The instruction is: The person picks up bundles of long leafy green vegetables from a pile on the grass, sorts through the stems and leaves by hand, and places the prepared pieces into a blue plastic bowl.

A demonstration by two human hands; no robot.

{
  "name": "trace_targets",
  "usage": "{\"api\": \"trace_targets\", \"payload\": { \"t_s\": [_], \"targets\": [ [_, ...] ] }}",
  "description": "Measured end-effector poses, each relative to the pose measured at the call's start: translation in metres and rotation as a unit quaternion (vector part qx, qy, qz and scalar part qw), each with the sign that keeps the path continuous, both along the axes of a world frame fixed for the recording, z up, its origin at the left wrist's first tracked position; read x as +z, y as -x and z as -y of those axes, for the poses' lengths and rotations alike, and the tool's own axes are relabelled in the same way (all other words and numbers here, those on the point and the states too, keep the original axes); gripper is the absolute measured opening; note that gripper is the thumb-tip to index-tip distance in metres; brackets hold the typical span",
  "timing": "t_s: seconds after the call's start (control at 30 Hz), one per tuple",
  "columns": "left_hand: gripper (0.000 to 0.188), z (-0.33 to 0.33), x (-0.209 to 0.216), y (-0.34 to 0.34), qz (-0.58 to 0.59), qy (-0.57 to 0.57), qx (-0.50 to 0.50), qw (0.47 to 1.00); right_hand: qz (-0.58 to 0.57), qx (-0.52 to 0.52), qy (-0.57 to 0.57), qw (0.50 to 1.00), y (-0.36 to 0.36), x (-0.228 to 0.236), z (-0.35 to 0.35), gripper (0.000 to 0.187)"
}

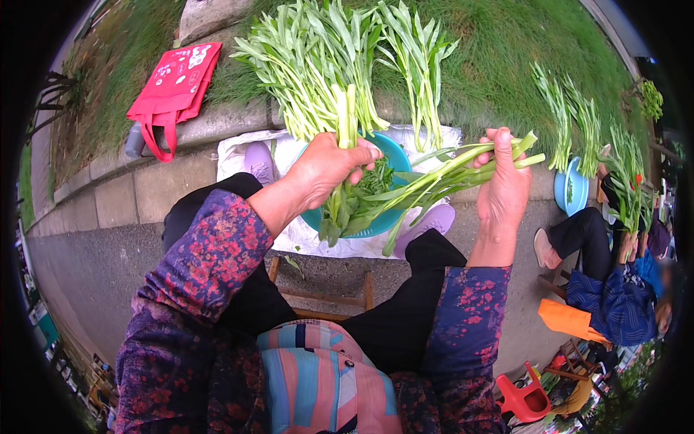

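Observation:
My left hand (325, 168) is closed round a small bunch of leafy greens (343, 206), which look like water spinach. Their cut stalks point up and away from me, and the leaves hang down over a teal basin (398, 156). In my right hand (500, 177), the fingers grip a second bunch (426, 189), its pale stalk ends to the right and its leaves trailing left across the basin. Loose green leaves (376, 179) lie inside the basin. It stands on a white sheet (289, 153) between my purple shoes (258, 162).
Beyond the basin, a big pile of greens (311, 58) and a smaller one (423, 72) lean over the stone kerb onto grass. A red bag (173, 83) rests on the kerb at left. To the right sit another person (614, 289), a light-blue basin (571, 189) and a red plastic chair (524, 396).

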State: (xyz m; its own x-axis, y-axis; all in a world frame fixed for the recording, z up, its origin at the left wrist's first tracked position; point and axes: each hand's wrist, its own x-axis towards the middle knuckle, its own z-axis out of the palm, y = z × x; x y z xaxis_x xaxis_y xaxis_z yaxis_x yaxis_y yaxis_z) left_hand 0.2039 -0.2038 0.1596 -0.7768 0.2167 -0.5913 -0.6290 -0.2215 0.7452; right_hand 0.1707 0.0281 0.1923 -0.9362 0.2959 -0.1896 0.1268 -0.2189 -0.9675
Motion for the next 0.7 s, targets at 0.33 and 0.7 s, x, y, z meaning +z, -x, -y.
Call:
{"api": "trace_targets", "payload": {
  "t_s": [0.33, 0.7],
  "targets": [
    [0.026, -0.003, 0.003, -0.004, -0.024, 0.067, -0.029, 0.997, 0.003, 0.034, -0.011, 0.999, -0.001, 0.001, 0.002, 0.029],
    [0.026, -0.014, 0.01, -0.005, 0.004, 0.063, -0.102, 0.993, 0.025, 0.078, 0.065, 0.995, -0.003, -0.002, 0.016, 0.024]
  ]
}}
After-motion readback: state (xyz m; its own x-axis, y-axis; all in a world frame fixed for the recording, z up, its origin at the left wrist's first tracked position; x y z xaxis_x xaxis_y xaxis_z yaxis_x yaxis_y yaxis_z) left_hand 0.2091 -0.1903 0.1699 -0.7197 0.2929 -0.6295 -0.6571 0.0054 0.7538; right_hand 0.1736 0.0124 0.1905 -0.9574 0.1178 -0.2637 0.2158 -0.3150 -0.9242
